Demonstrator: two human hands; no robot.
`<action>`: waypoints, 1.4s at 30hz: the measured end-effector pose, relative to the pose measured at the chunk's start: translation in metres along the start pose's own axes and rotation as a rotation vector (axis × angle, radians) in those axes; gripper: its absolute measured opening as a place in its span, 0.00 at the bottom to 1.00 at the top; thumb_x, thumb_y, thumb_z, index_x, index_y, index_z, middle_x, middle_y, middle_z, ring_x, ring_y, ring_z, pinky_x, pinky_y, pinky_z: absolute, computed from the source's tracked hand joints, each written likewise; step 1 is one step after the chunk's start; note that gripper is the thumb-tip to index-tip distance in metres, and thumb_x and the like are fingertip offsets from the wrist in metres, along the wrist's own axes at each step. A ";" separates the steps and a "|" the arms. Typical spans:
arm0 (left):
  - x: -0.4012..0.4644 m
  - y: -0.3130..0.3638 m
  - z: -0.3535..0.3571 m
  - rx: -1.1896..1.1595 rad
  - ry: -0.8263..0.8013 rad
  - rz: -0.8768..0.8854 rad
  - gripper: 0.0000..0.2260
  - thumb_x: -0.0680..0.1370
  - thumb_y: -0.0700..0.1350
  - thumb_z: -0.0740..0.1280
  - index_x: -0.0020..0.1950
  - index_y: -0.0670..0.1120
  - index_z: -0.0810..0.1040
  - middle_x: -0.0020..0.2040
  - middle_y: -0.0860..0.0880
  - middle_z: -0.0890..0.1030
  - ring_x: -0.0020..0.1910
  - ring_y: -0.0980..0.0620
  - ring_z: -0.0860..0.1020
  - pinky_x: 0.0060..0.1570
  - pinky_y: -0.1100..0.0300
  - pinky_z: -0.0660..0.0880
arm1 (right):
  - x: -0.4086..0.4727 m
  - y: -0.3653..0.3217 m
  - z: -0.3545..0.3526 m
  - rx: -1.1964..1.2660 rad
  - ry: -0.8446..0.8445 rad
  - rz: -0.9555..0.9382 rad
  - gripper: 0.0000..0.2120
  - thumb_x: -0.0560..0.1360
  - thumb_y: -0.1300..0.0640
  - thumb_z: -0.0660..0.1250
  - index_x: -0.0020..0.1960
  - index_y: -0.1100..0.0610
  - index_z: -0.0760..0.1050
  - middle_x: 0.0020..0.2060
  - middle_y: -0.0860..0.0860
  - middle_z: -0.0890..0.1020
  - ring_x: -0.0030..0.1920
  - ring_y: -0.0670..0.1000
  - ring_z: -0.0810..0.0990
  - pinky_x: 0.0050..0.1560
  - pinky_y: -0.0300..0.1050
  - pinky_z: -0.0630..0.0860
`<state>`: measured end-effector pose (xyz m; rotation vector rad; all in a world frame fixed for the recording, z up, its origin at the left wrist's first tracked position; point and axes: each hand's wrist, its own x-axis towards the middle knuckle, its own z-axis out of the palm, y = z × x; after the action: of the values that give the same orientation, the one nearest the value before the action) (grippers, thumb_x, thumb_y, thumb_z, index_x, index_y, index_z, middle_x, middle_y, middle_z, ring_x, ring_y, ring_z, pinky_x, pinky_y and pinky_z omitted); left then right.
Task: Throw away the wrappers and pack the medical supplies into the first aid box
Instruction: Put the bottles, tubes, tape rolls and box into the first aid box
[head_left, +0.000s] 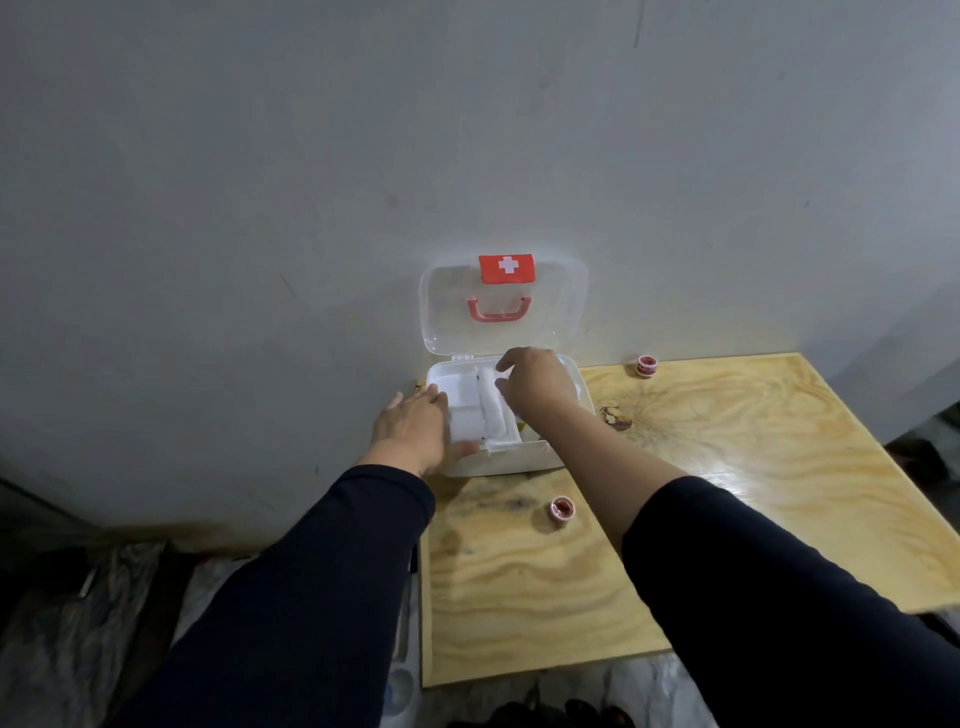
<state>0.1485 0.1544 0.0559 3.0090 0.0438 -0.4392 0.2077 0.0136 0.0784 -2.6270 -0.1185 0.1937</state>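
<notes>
The white first aid box (519, 457) stands open at the table's far left corner. Its clear lid (566, 306), with a red cross label and a pink handle, leans back against the wall. White gauze pads (488, 415) lie inside the box. My left hand (410, 431) rests flat on the box's left side and on the gauze, fingers spread. My right hand (535, 384) hovers over the middle of the box with fingers curled down toward the gauze; whether it grips anything is hidden. A red-and-white tape roll (561, 508) lies just in front of the box. A second tape roll (645, 365) stands by the wall.
The plywood table (727, 493) runs to the right and toward me, its left edge close to the box. A grey wall stands right behind the box. Dark bags and plastic sheeting lie on the floor at the left and below the table.
</notes>
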 end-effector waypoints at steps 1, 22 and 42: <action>0.001 0.002 -0.003 0.021 0.003 0.003 0.40 0.74 0.69 0.61 0.77 0.44 0.61 0.78 0.47 0.61 0.77 0.48 0.60 0.76 0.52 0.53 | 0.001 0.003 -0.007 0.006 0.029 0.008 0.14 0.76 0.61 0.63 0.60 0.54 0.78 0.56 0.54 0.82 0.52 0.57 0.82 0.51 0.47 0.79; 0.011 0.029 0.026 0.031 0.021 0.094 0.27 0.85 0.54 0.46 0.80 0.42 0.52 0.81 0.46 0.53 0.79 0.50 0.52 0.78 0.49 0.48 | -0.078 0.107 0.058 -0.032 -0.080 0.229 0.19 0.73 0.49 0.68 0.61 0.55 0.74 0.57 0.54 0.75 0.58 0.56 0.75 0.53 0.48 0.75; 0.077 0.142 -0.035 -0.092 0.161 0.216 0.16 0.82 0.48 0.52 0.59 0.45 0.78 0.61 0.46 0.78 0.61 0.43 0.76 0.58 0.51 0.72 | 0.016 0.187 -0.044 -0.079 0.092 0.265 0.13 0.74 0.64 0.62 0.55 0.60 0.81 0.55 0.58 0.82 0.57 0.58 0.79 0.52 0.44 0.77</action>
<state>0.2378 0.0177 0.0806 2.9076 -0.2395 -0.1690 0.2392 -0.1682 0.0230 -2.7186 0.2597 0.1602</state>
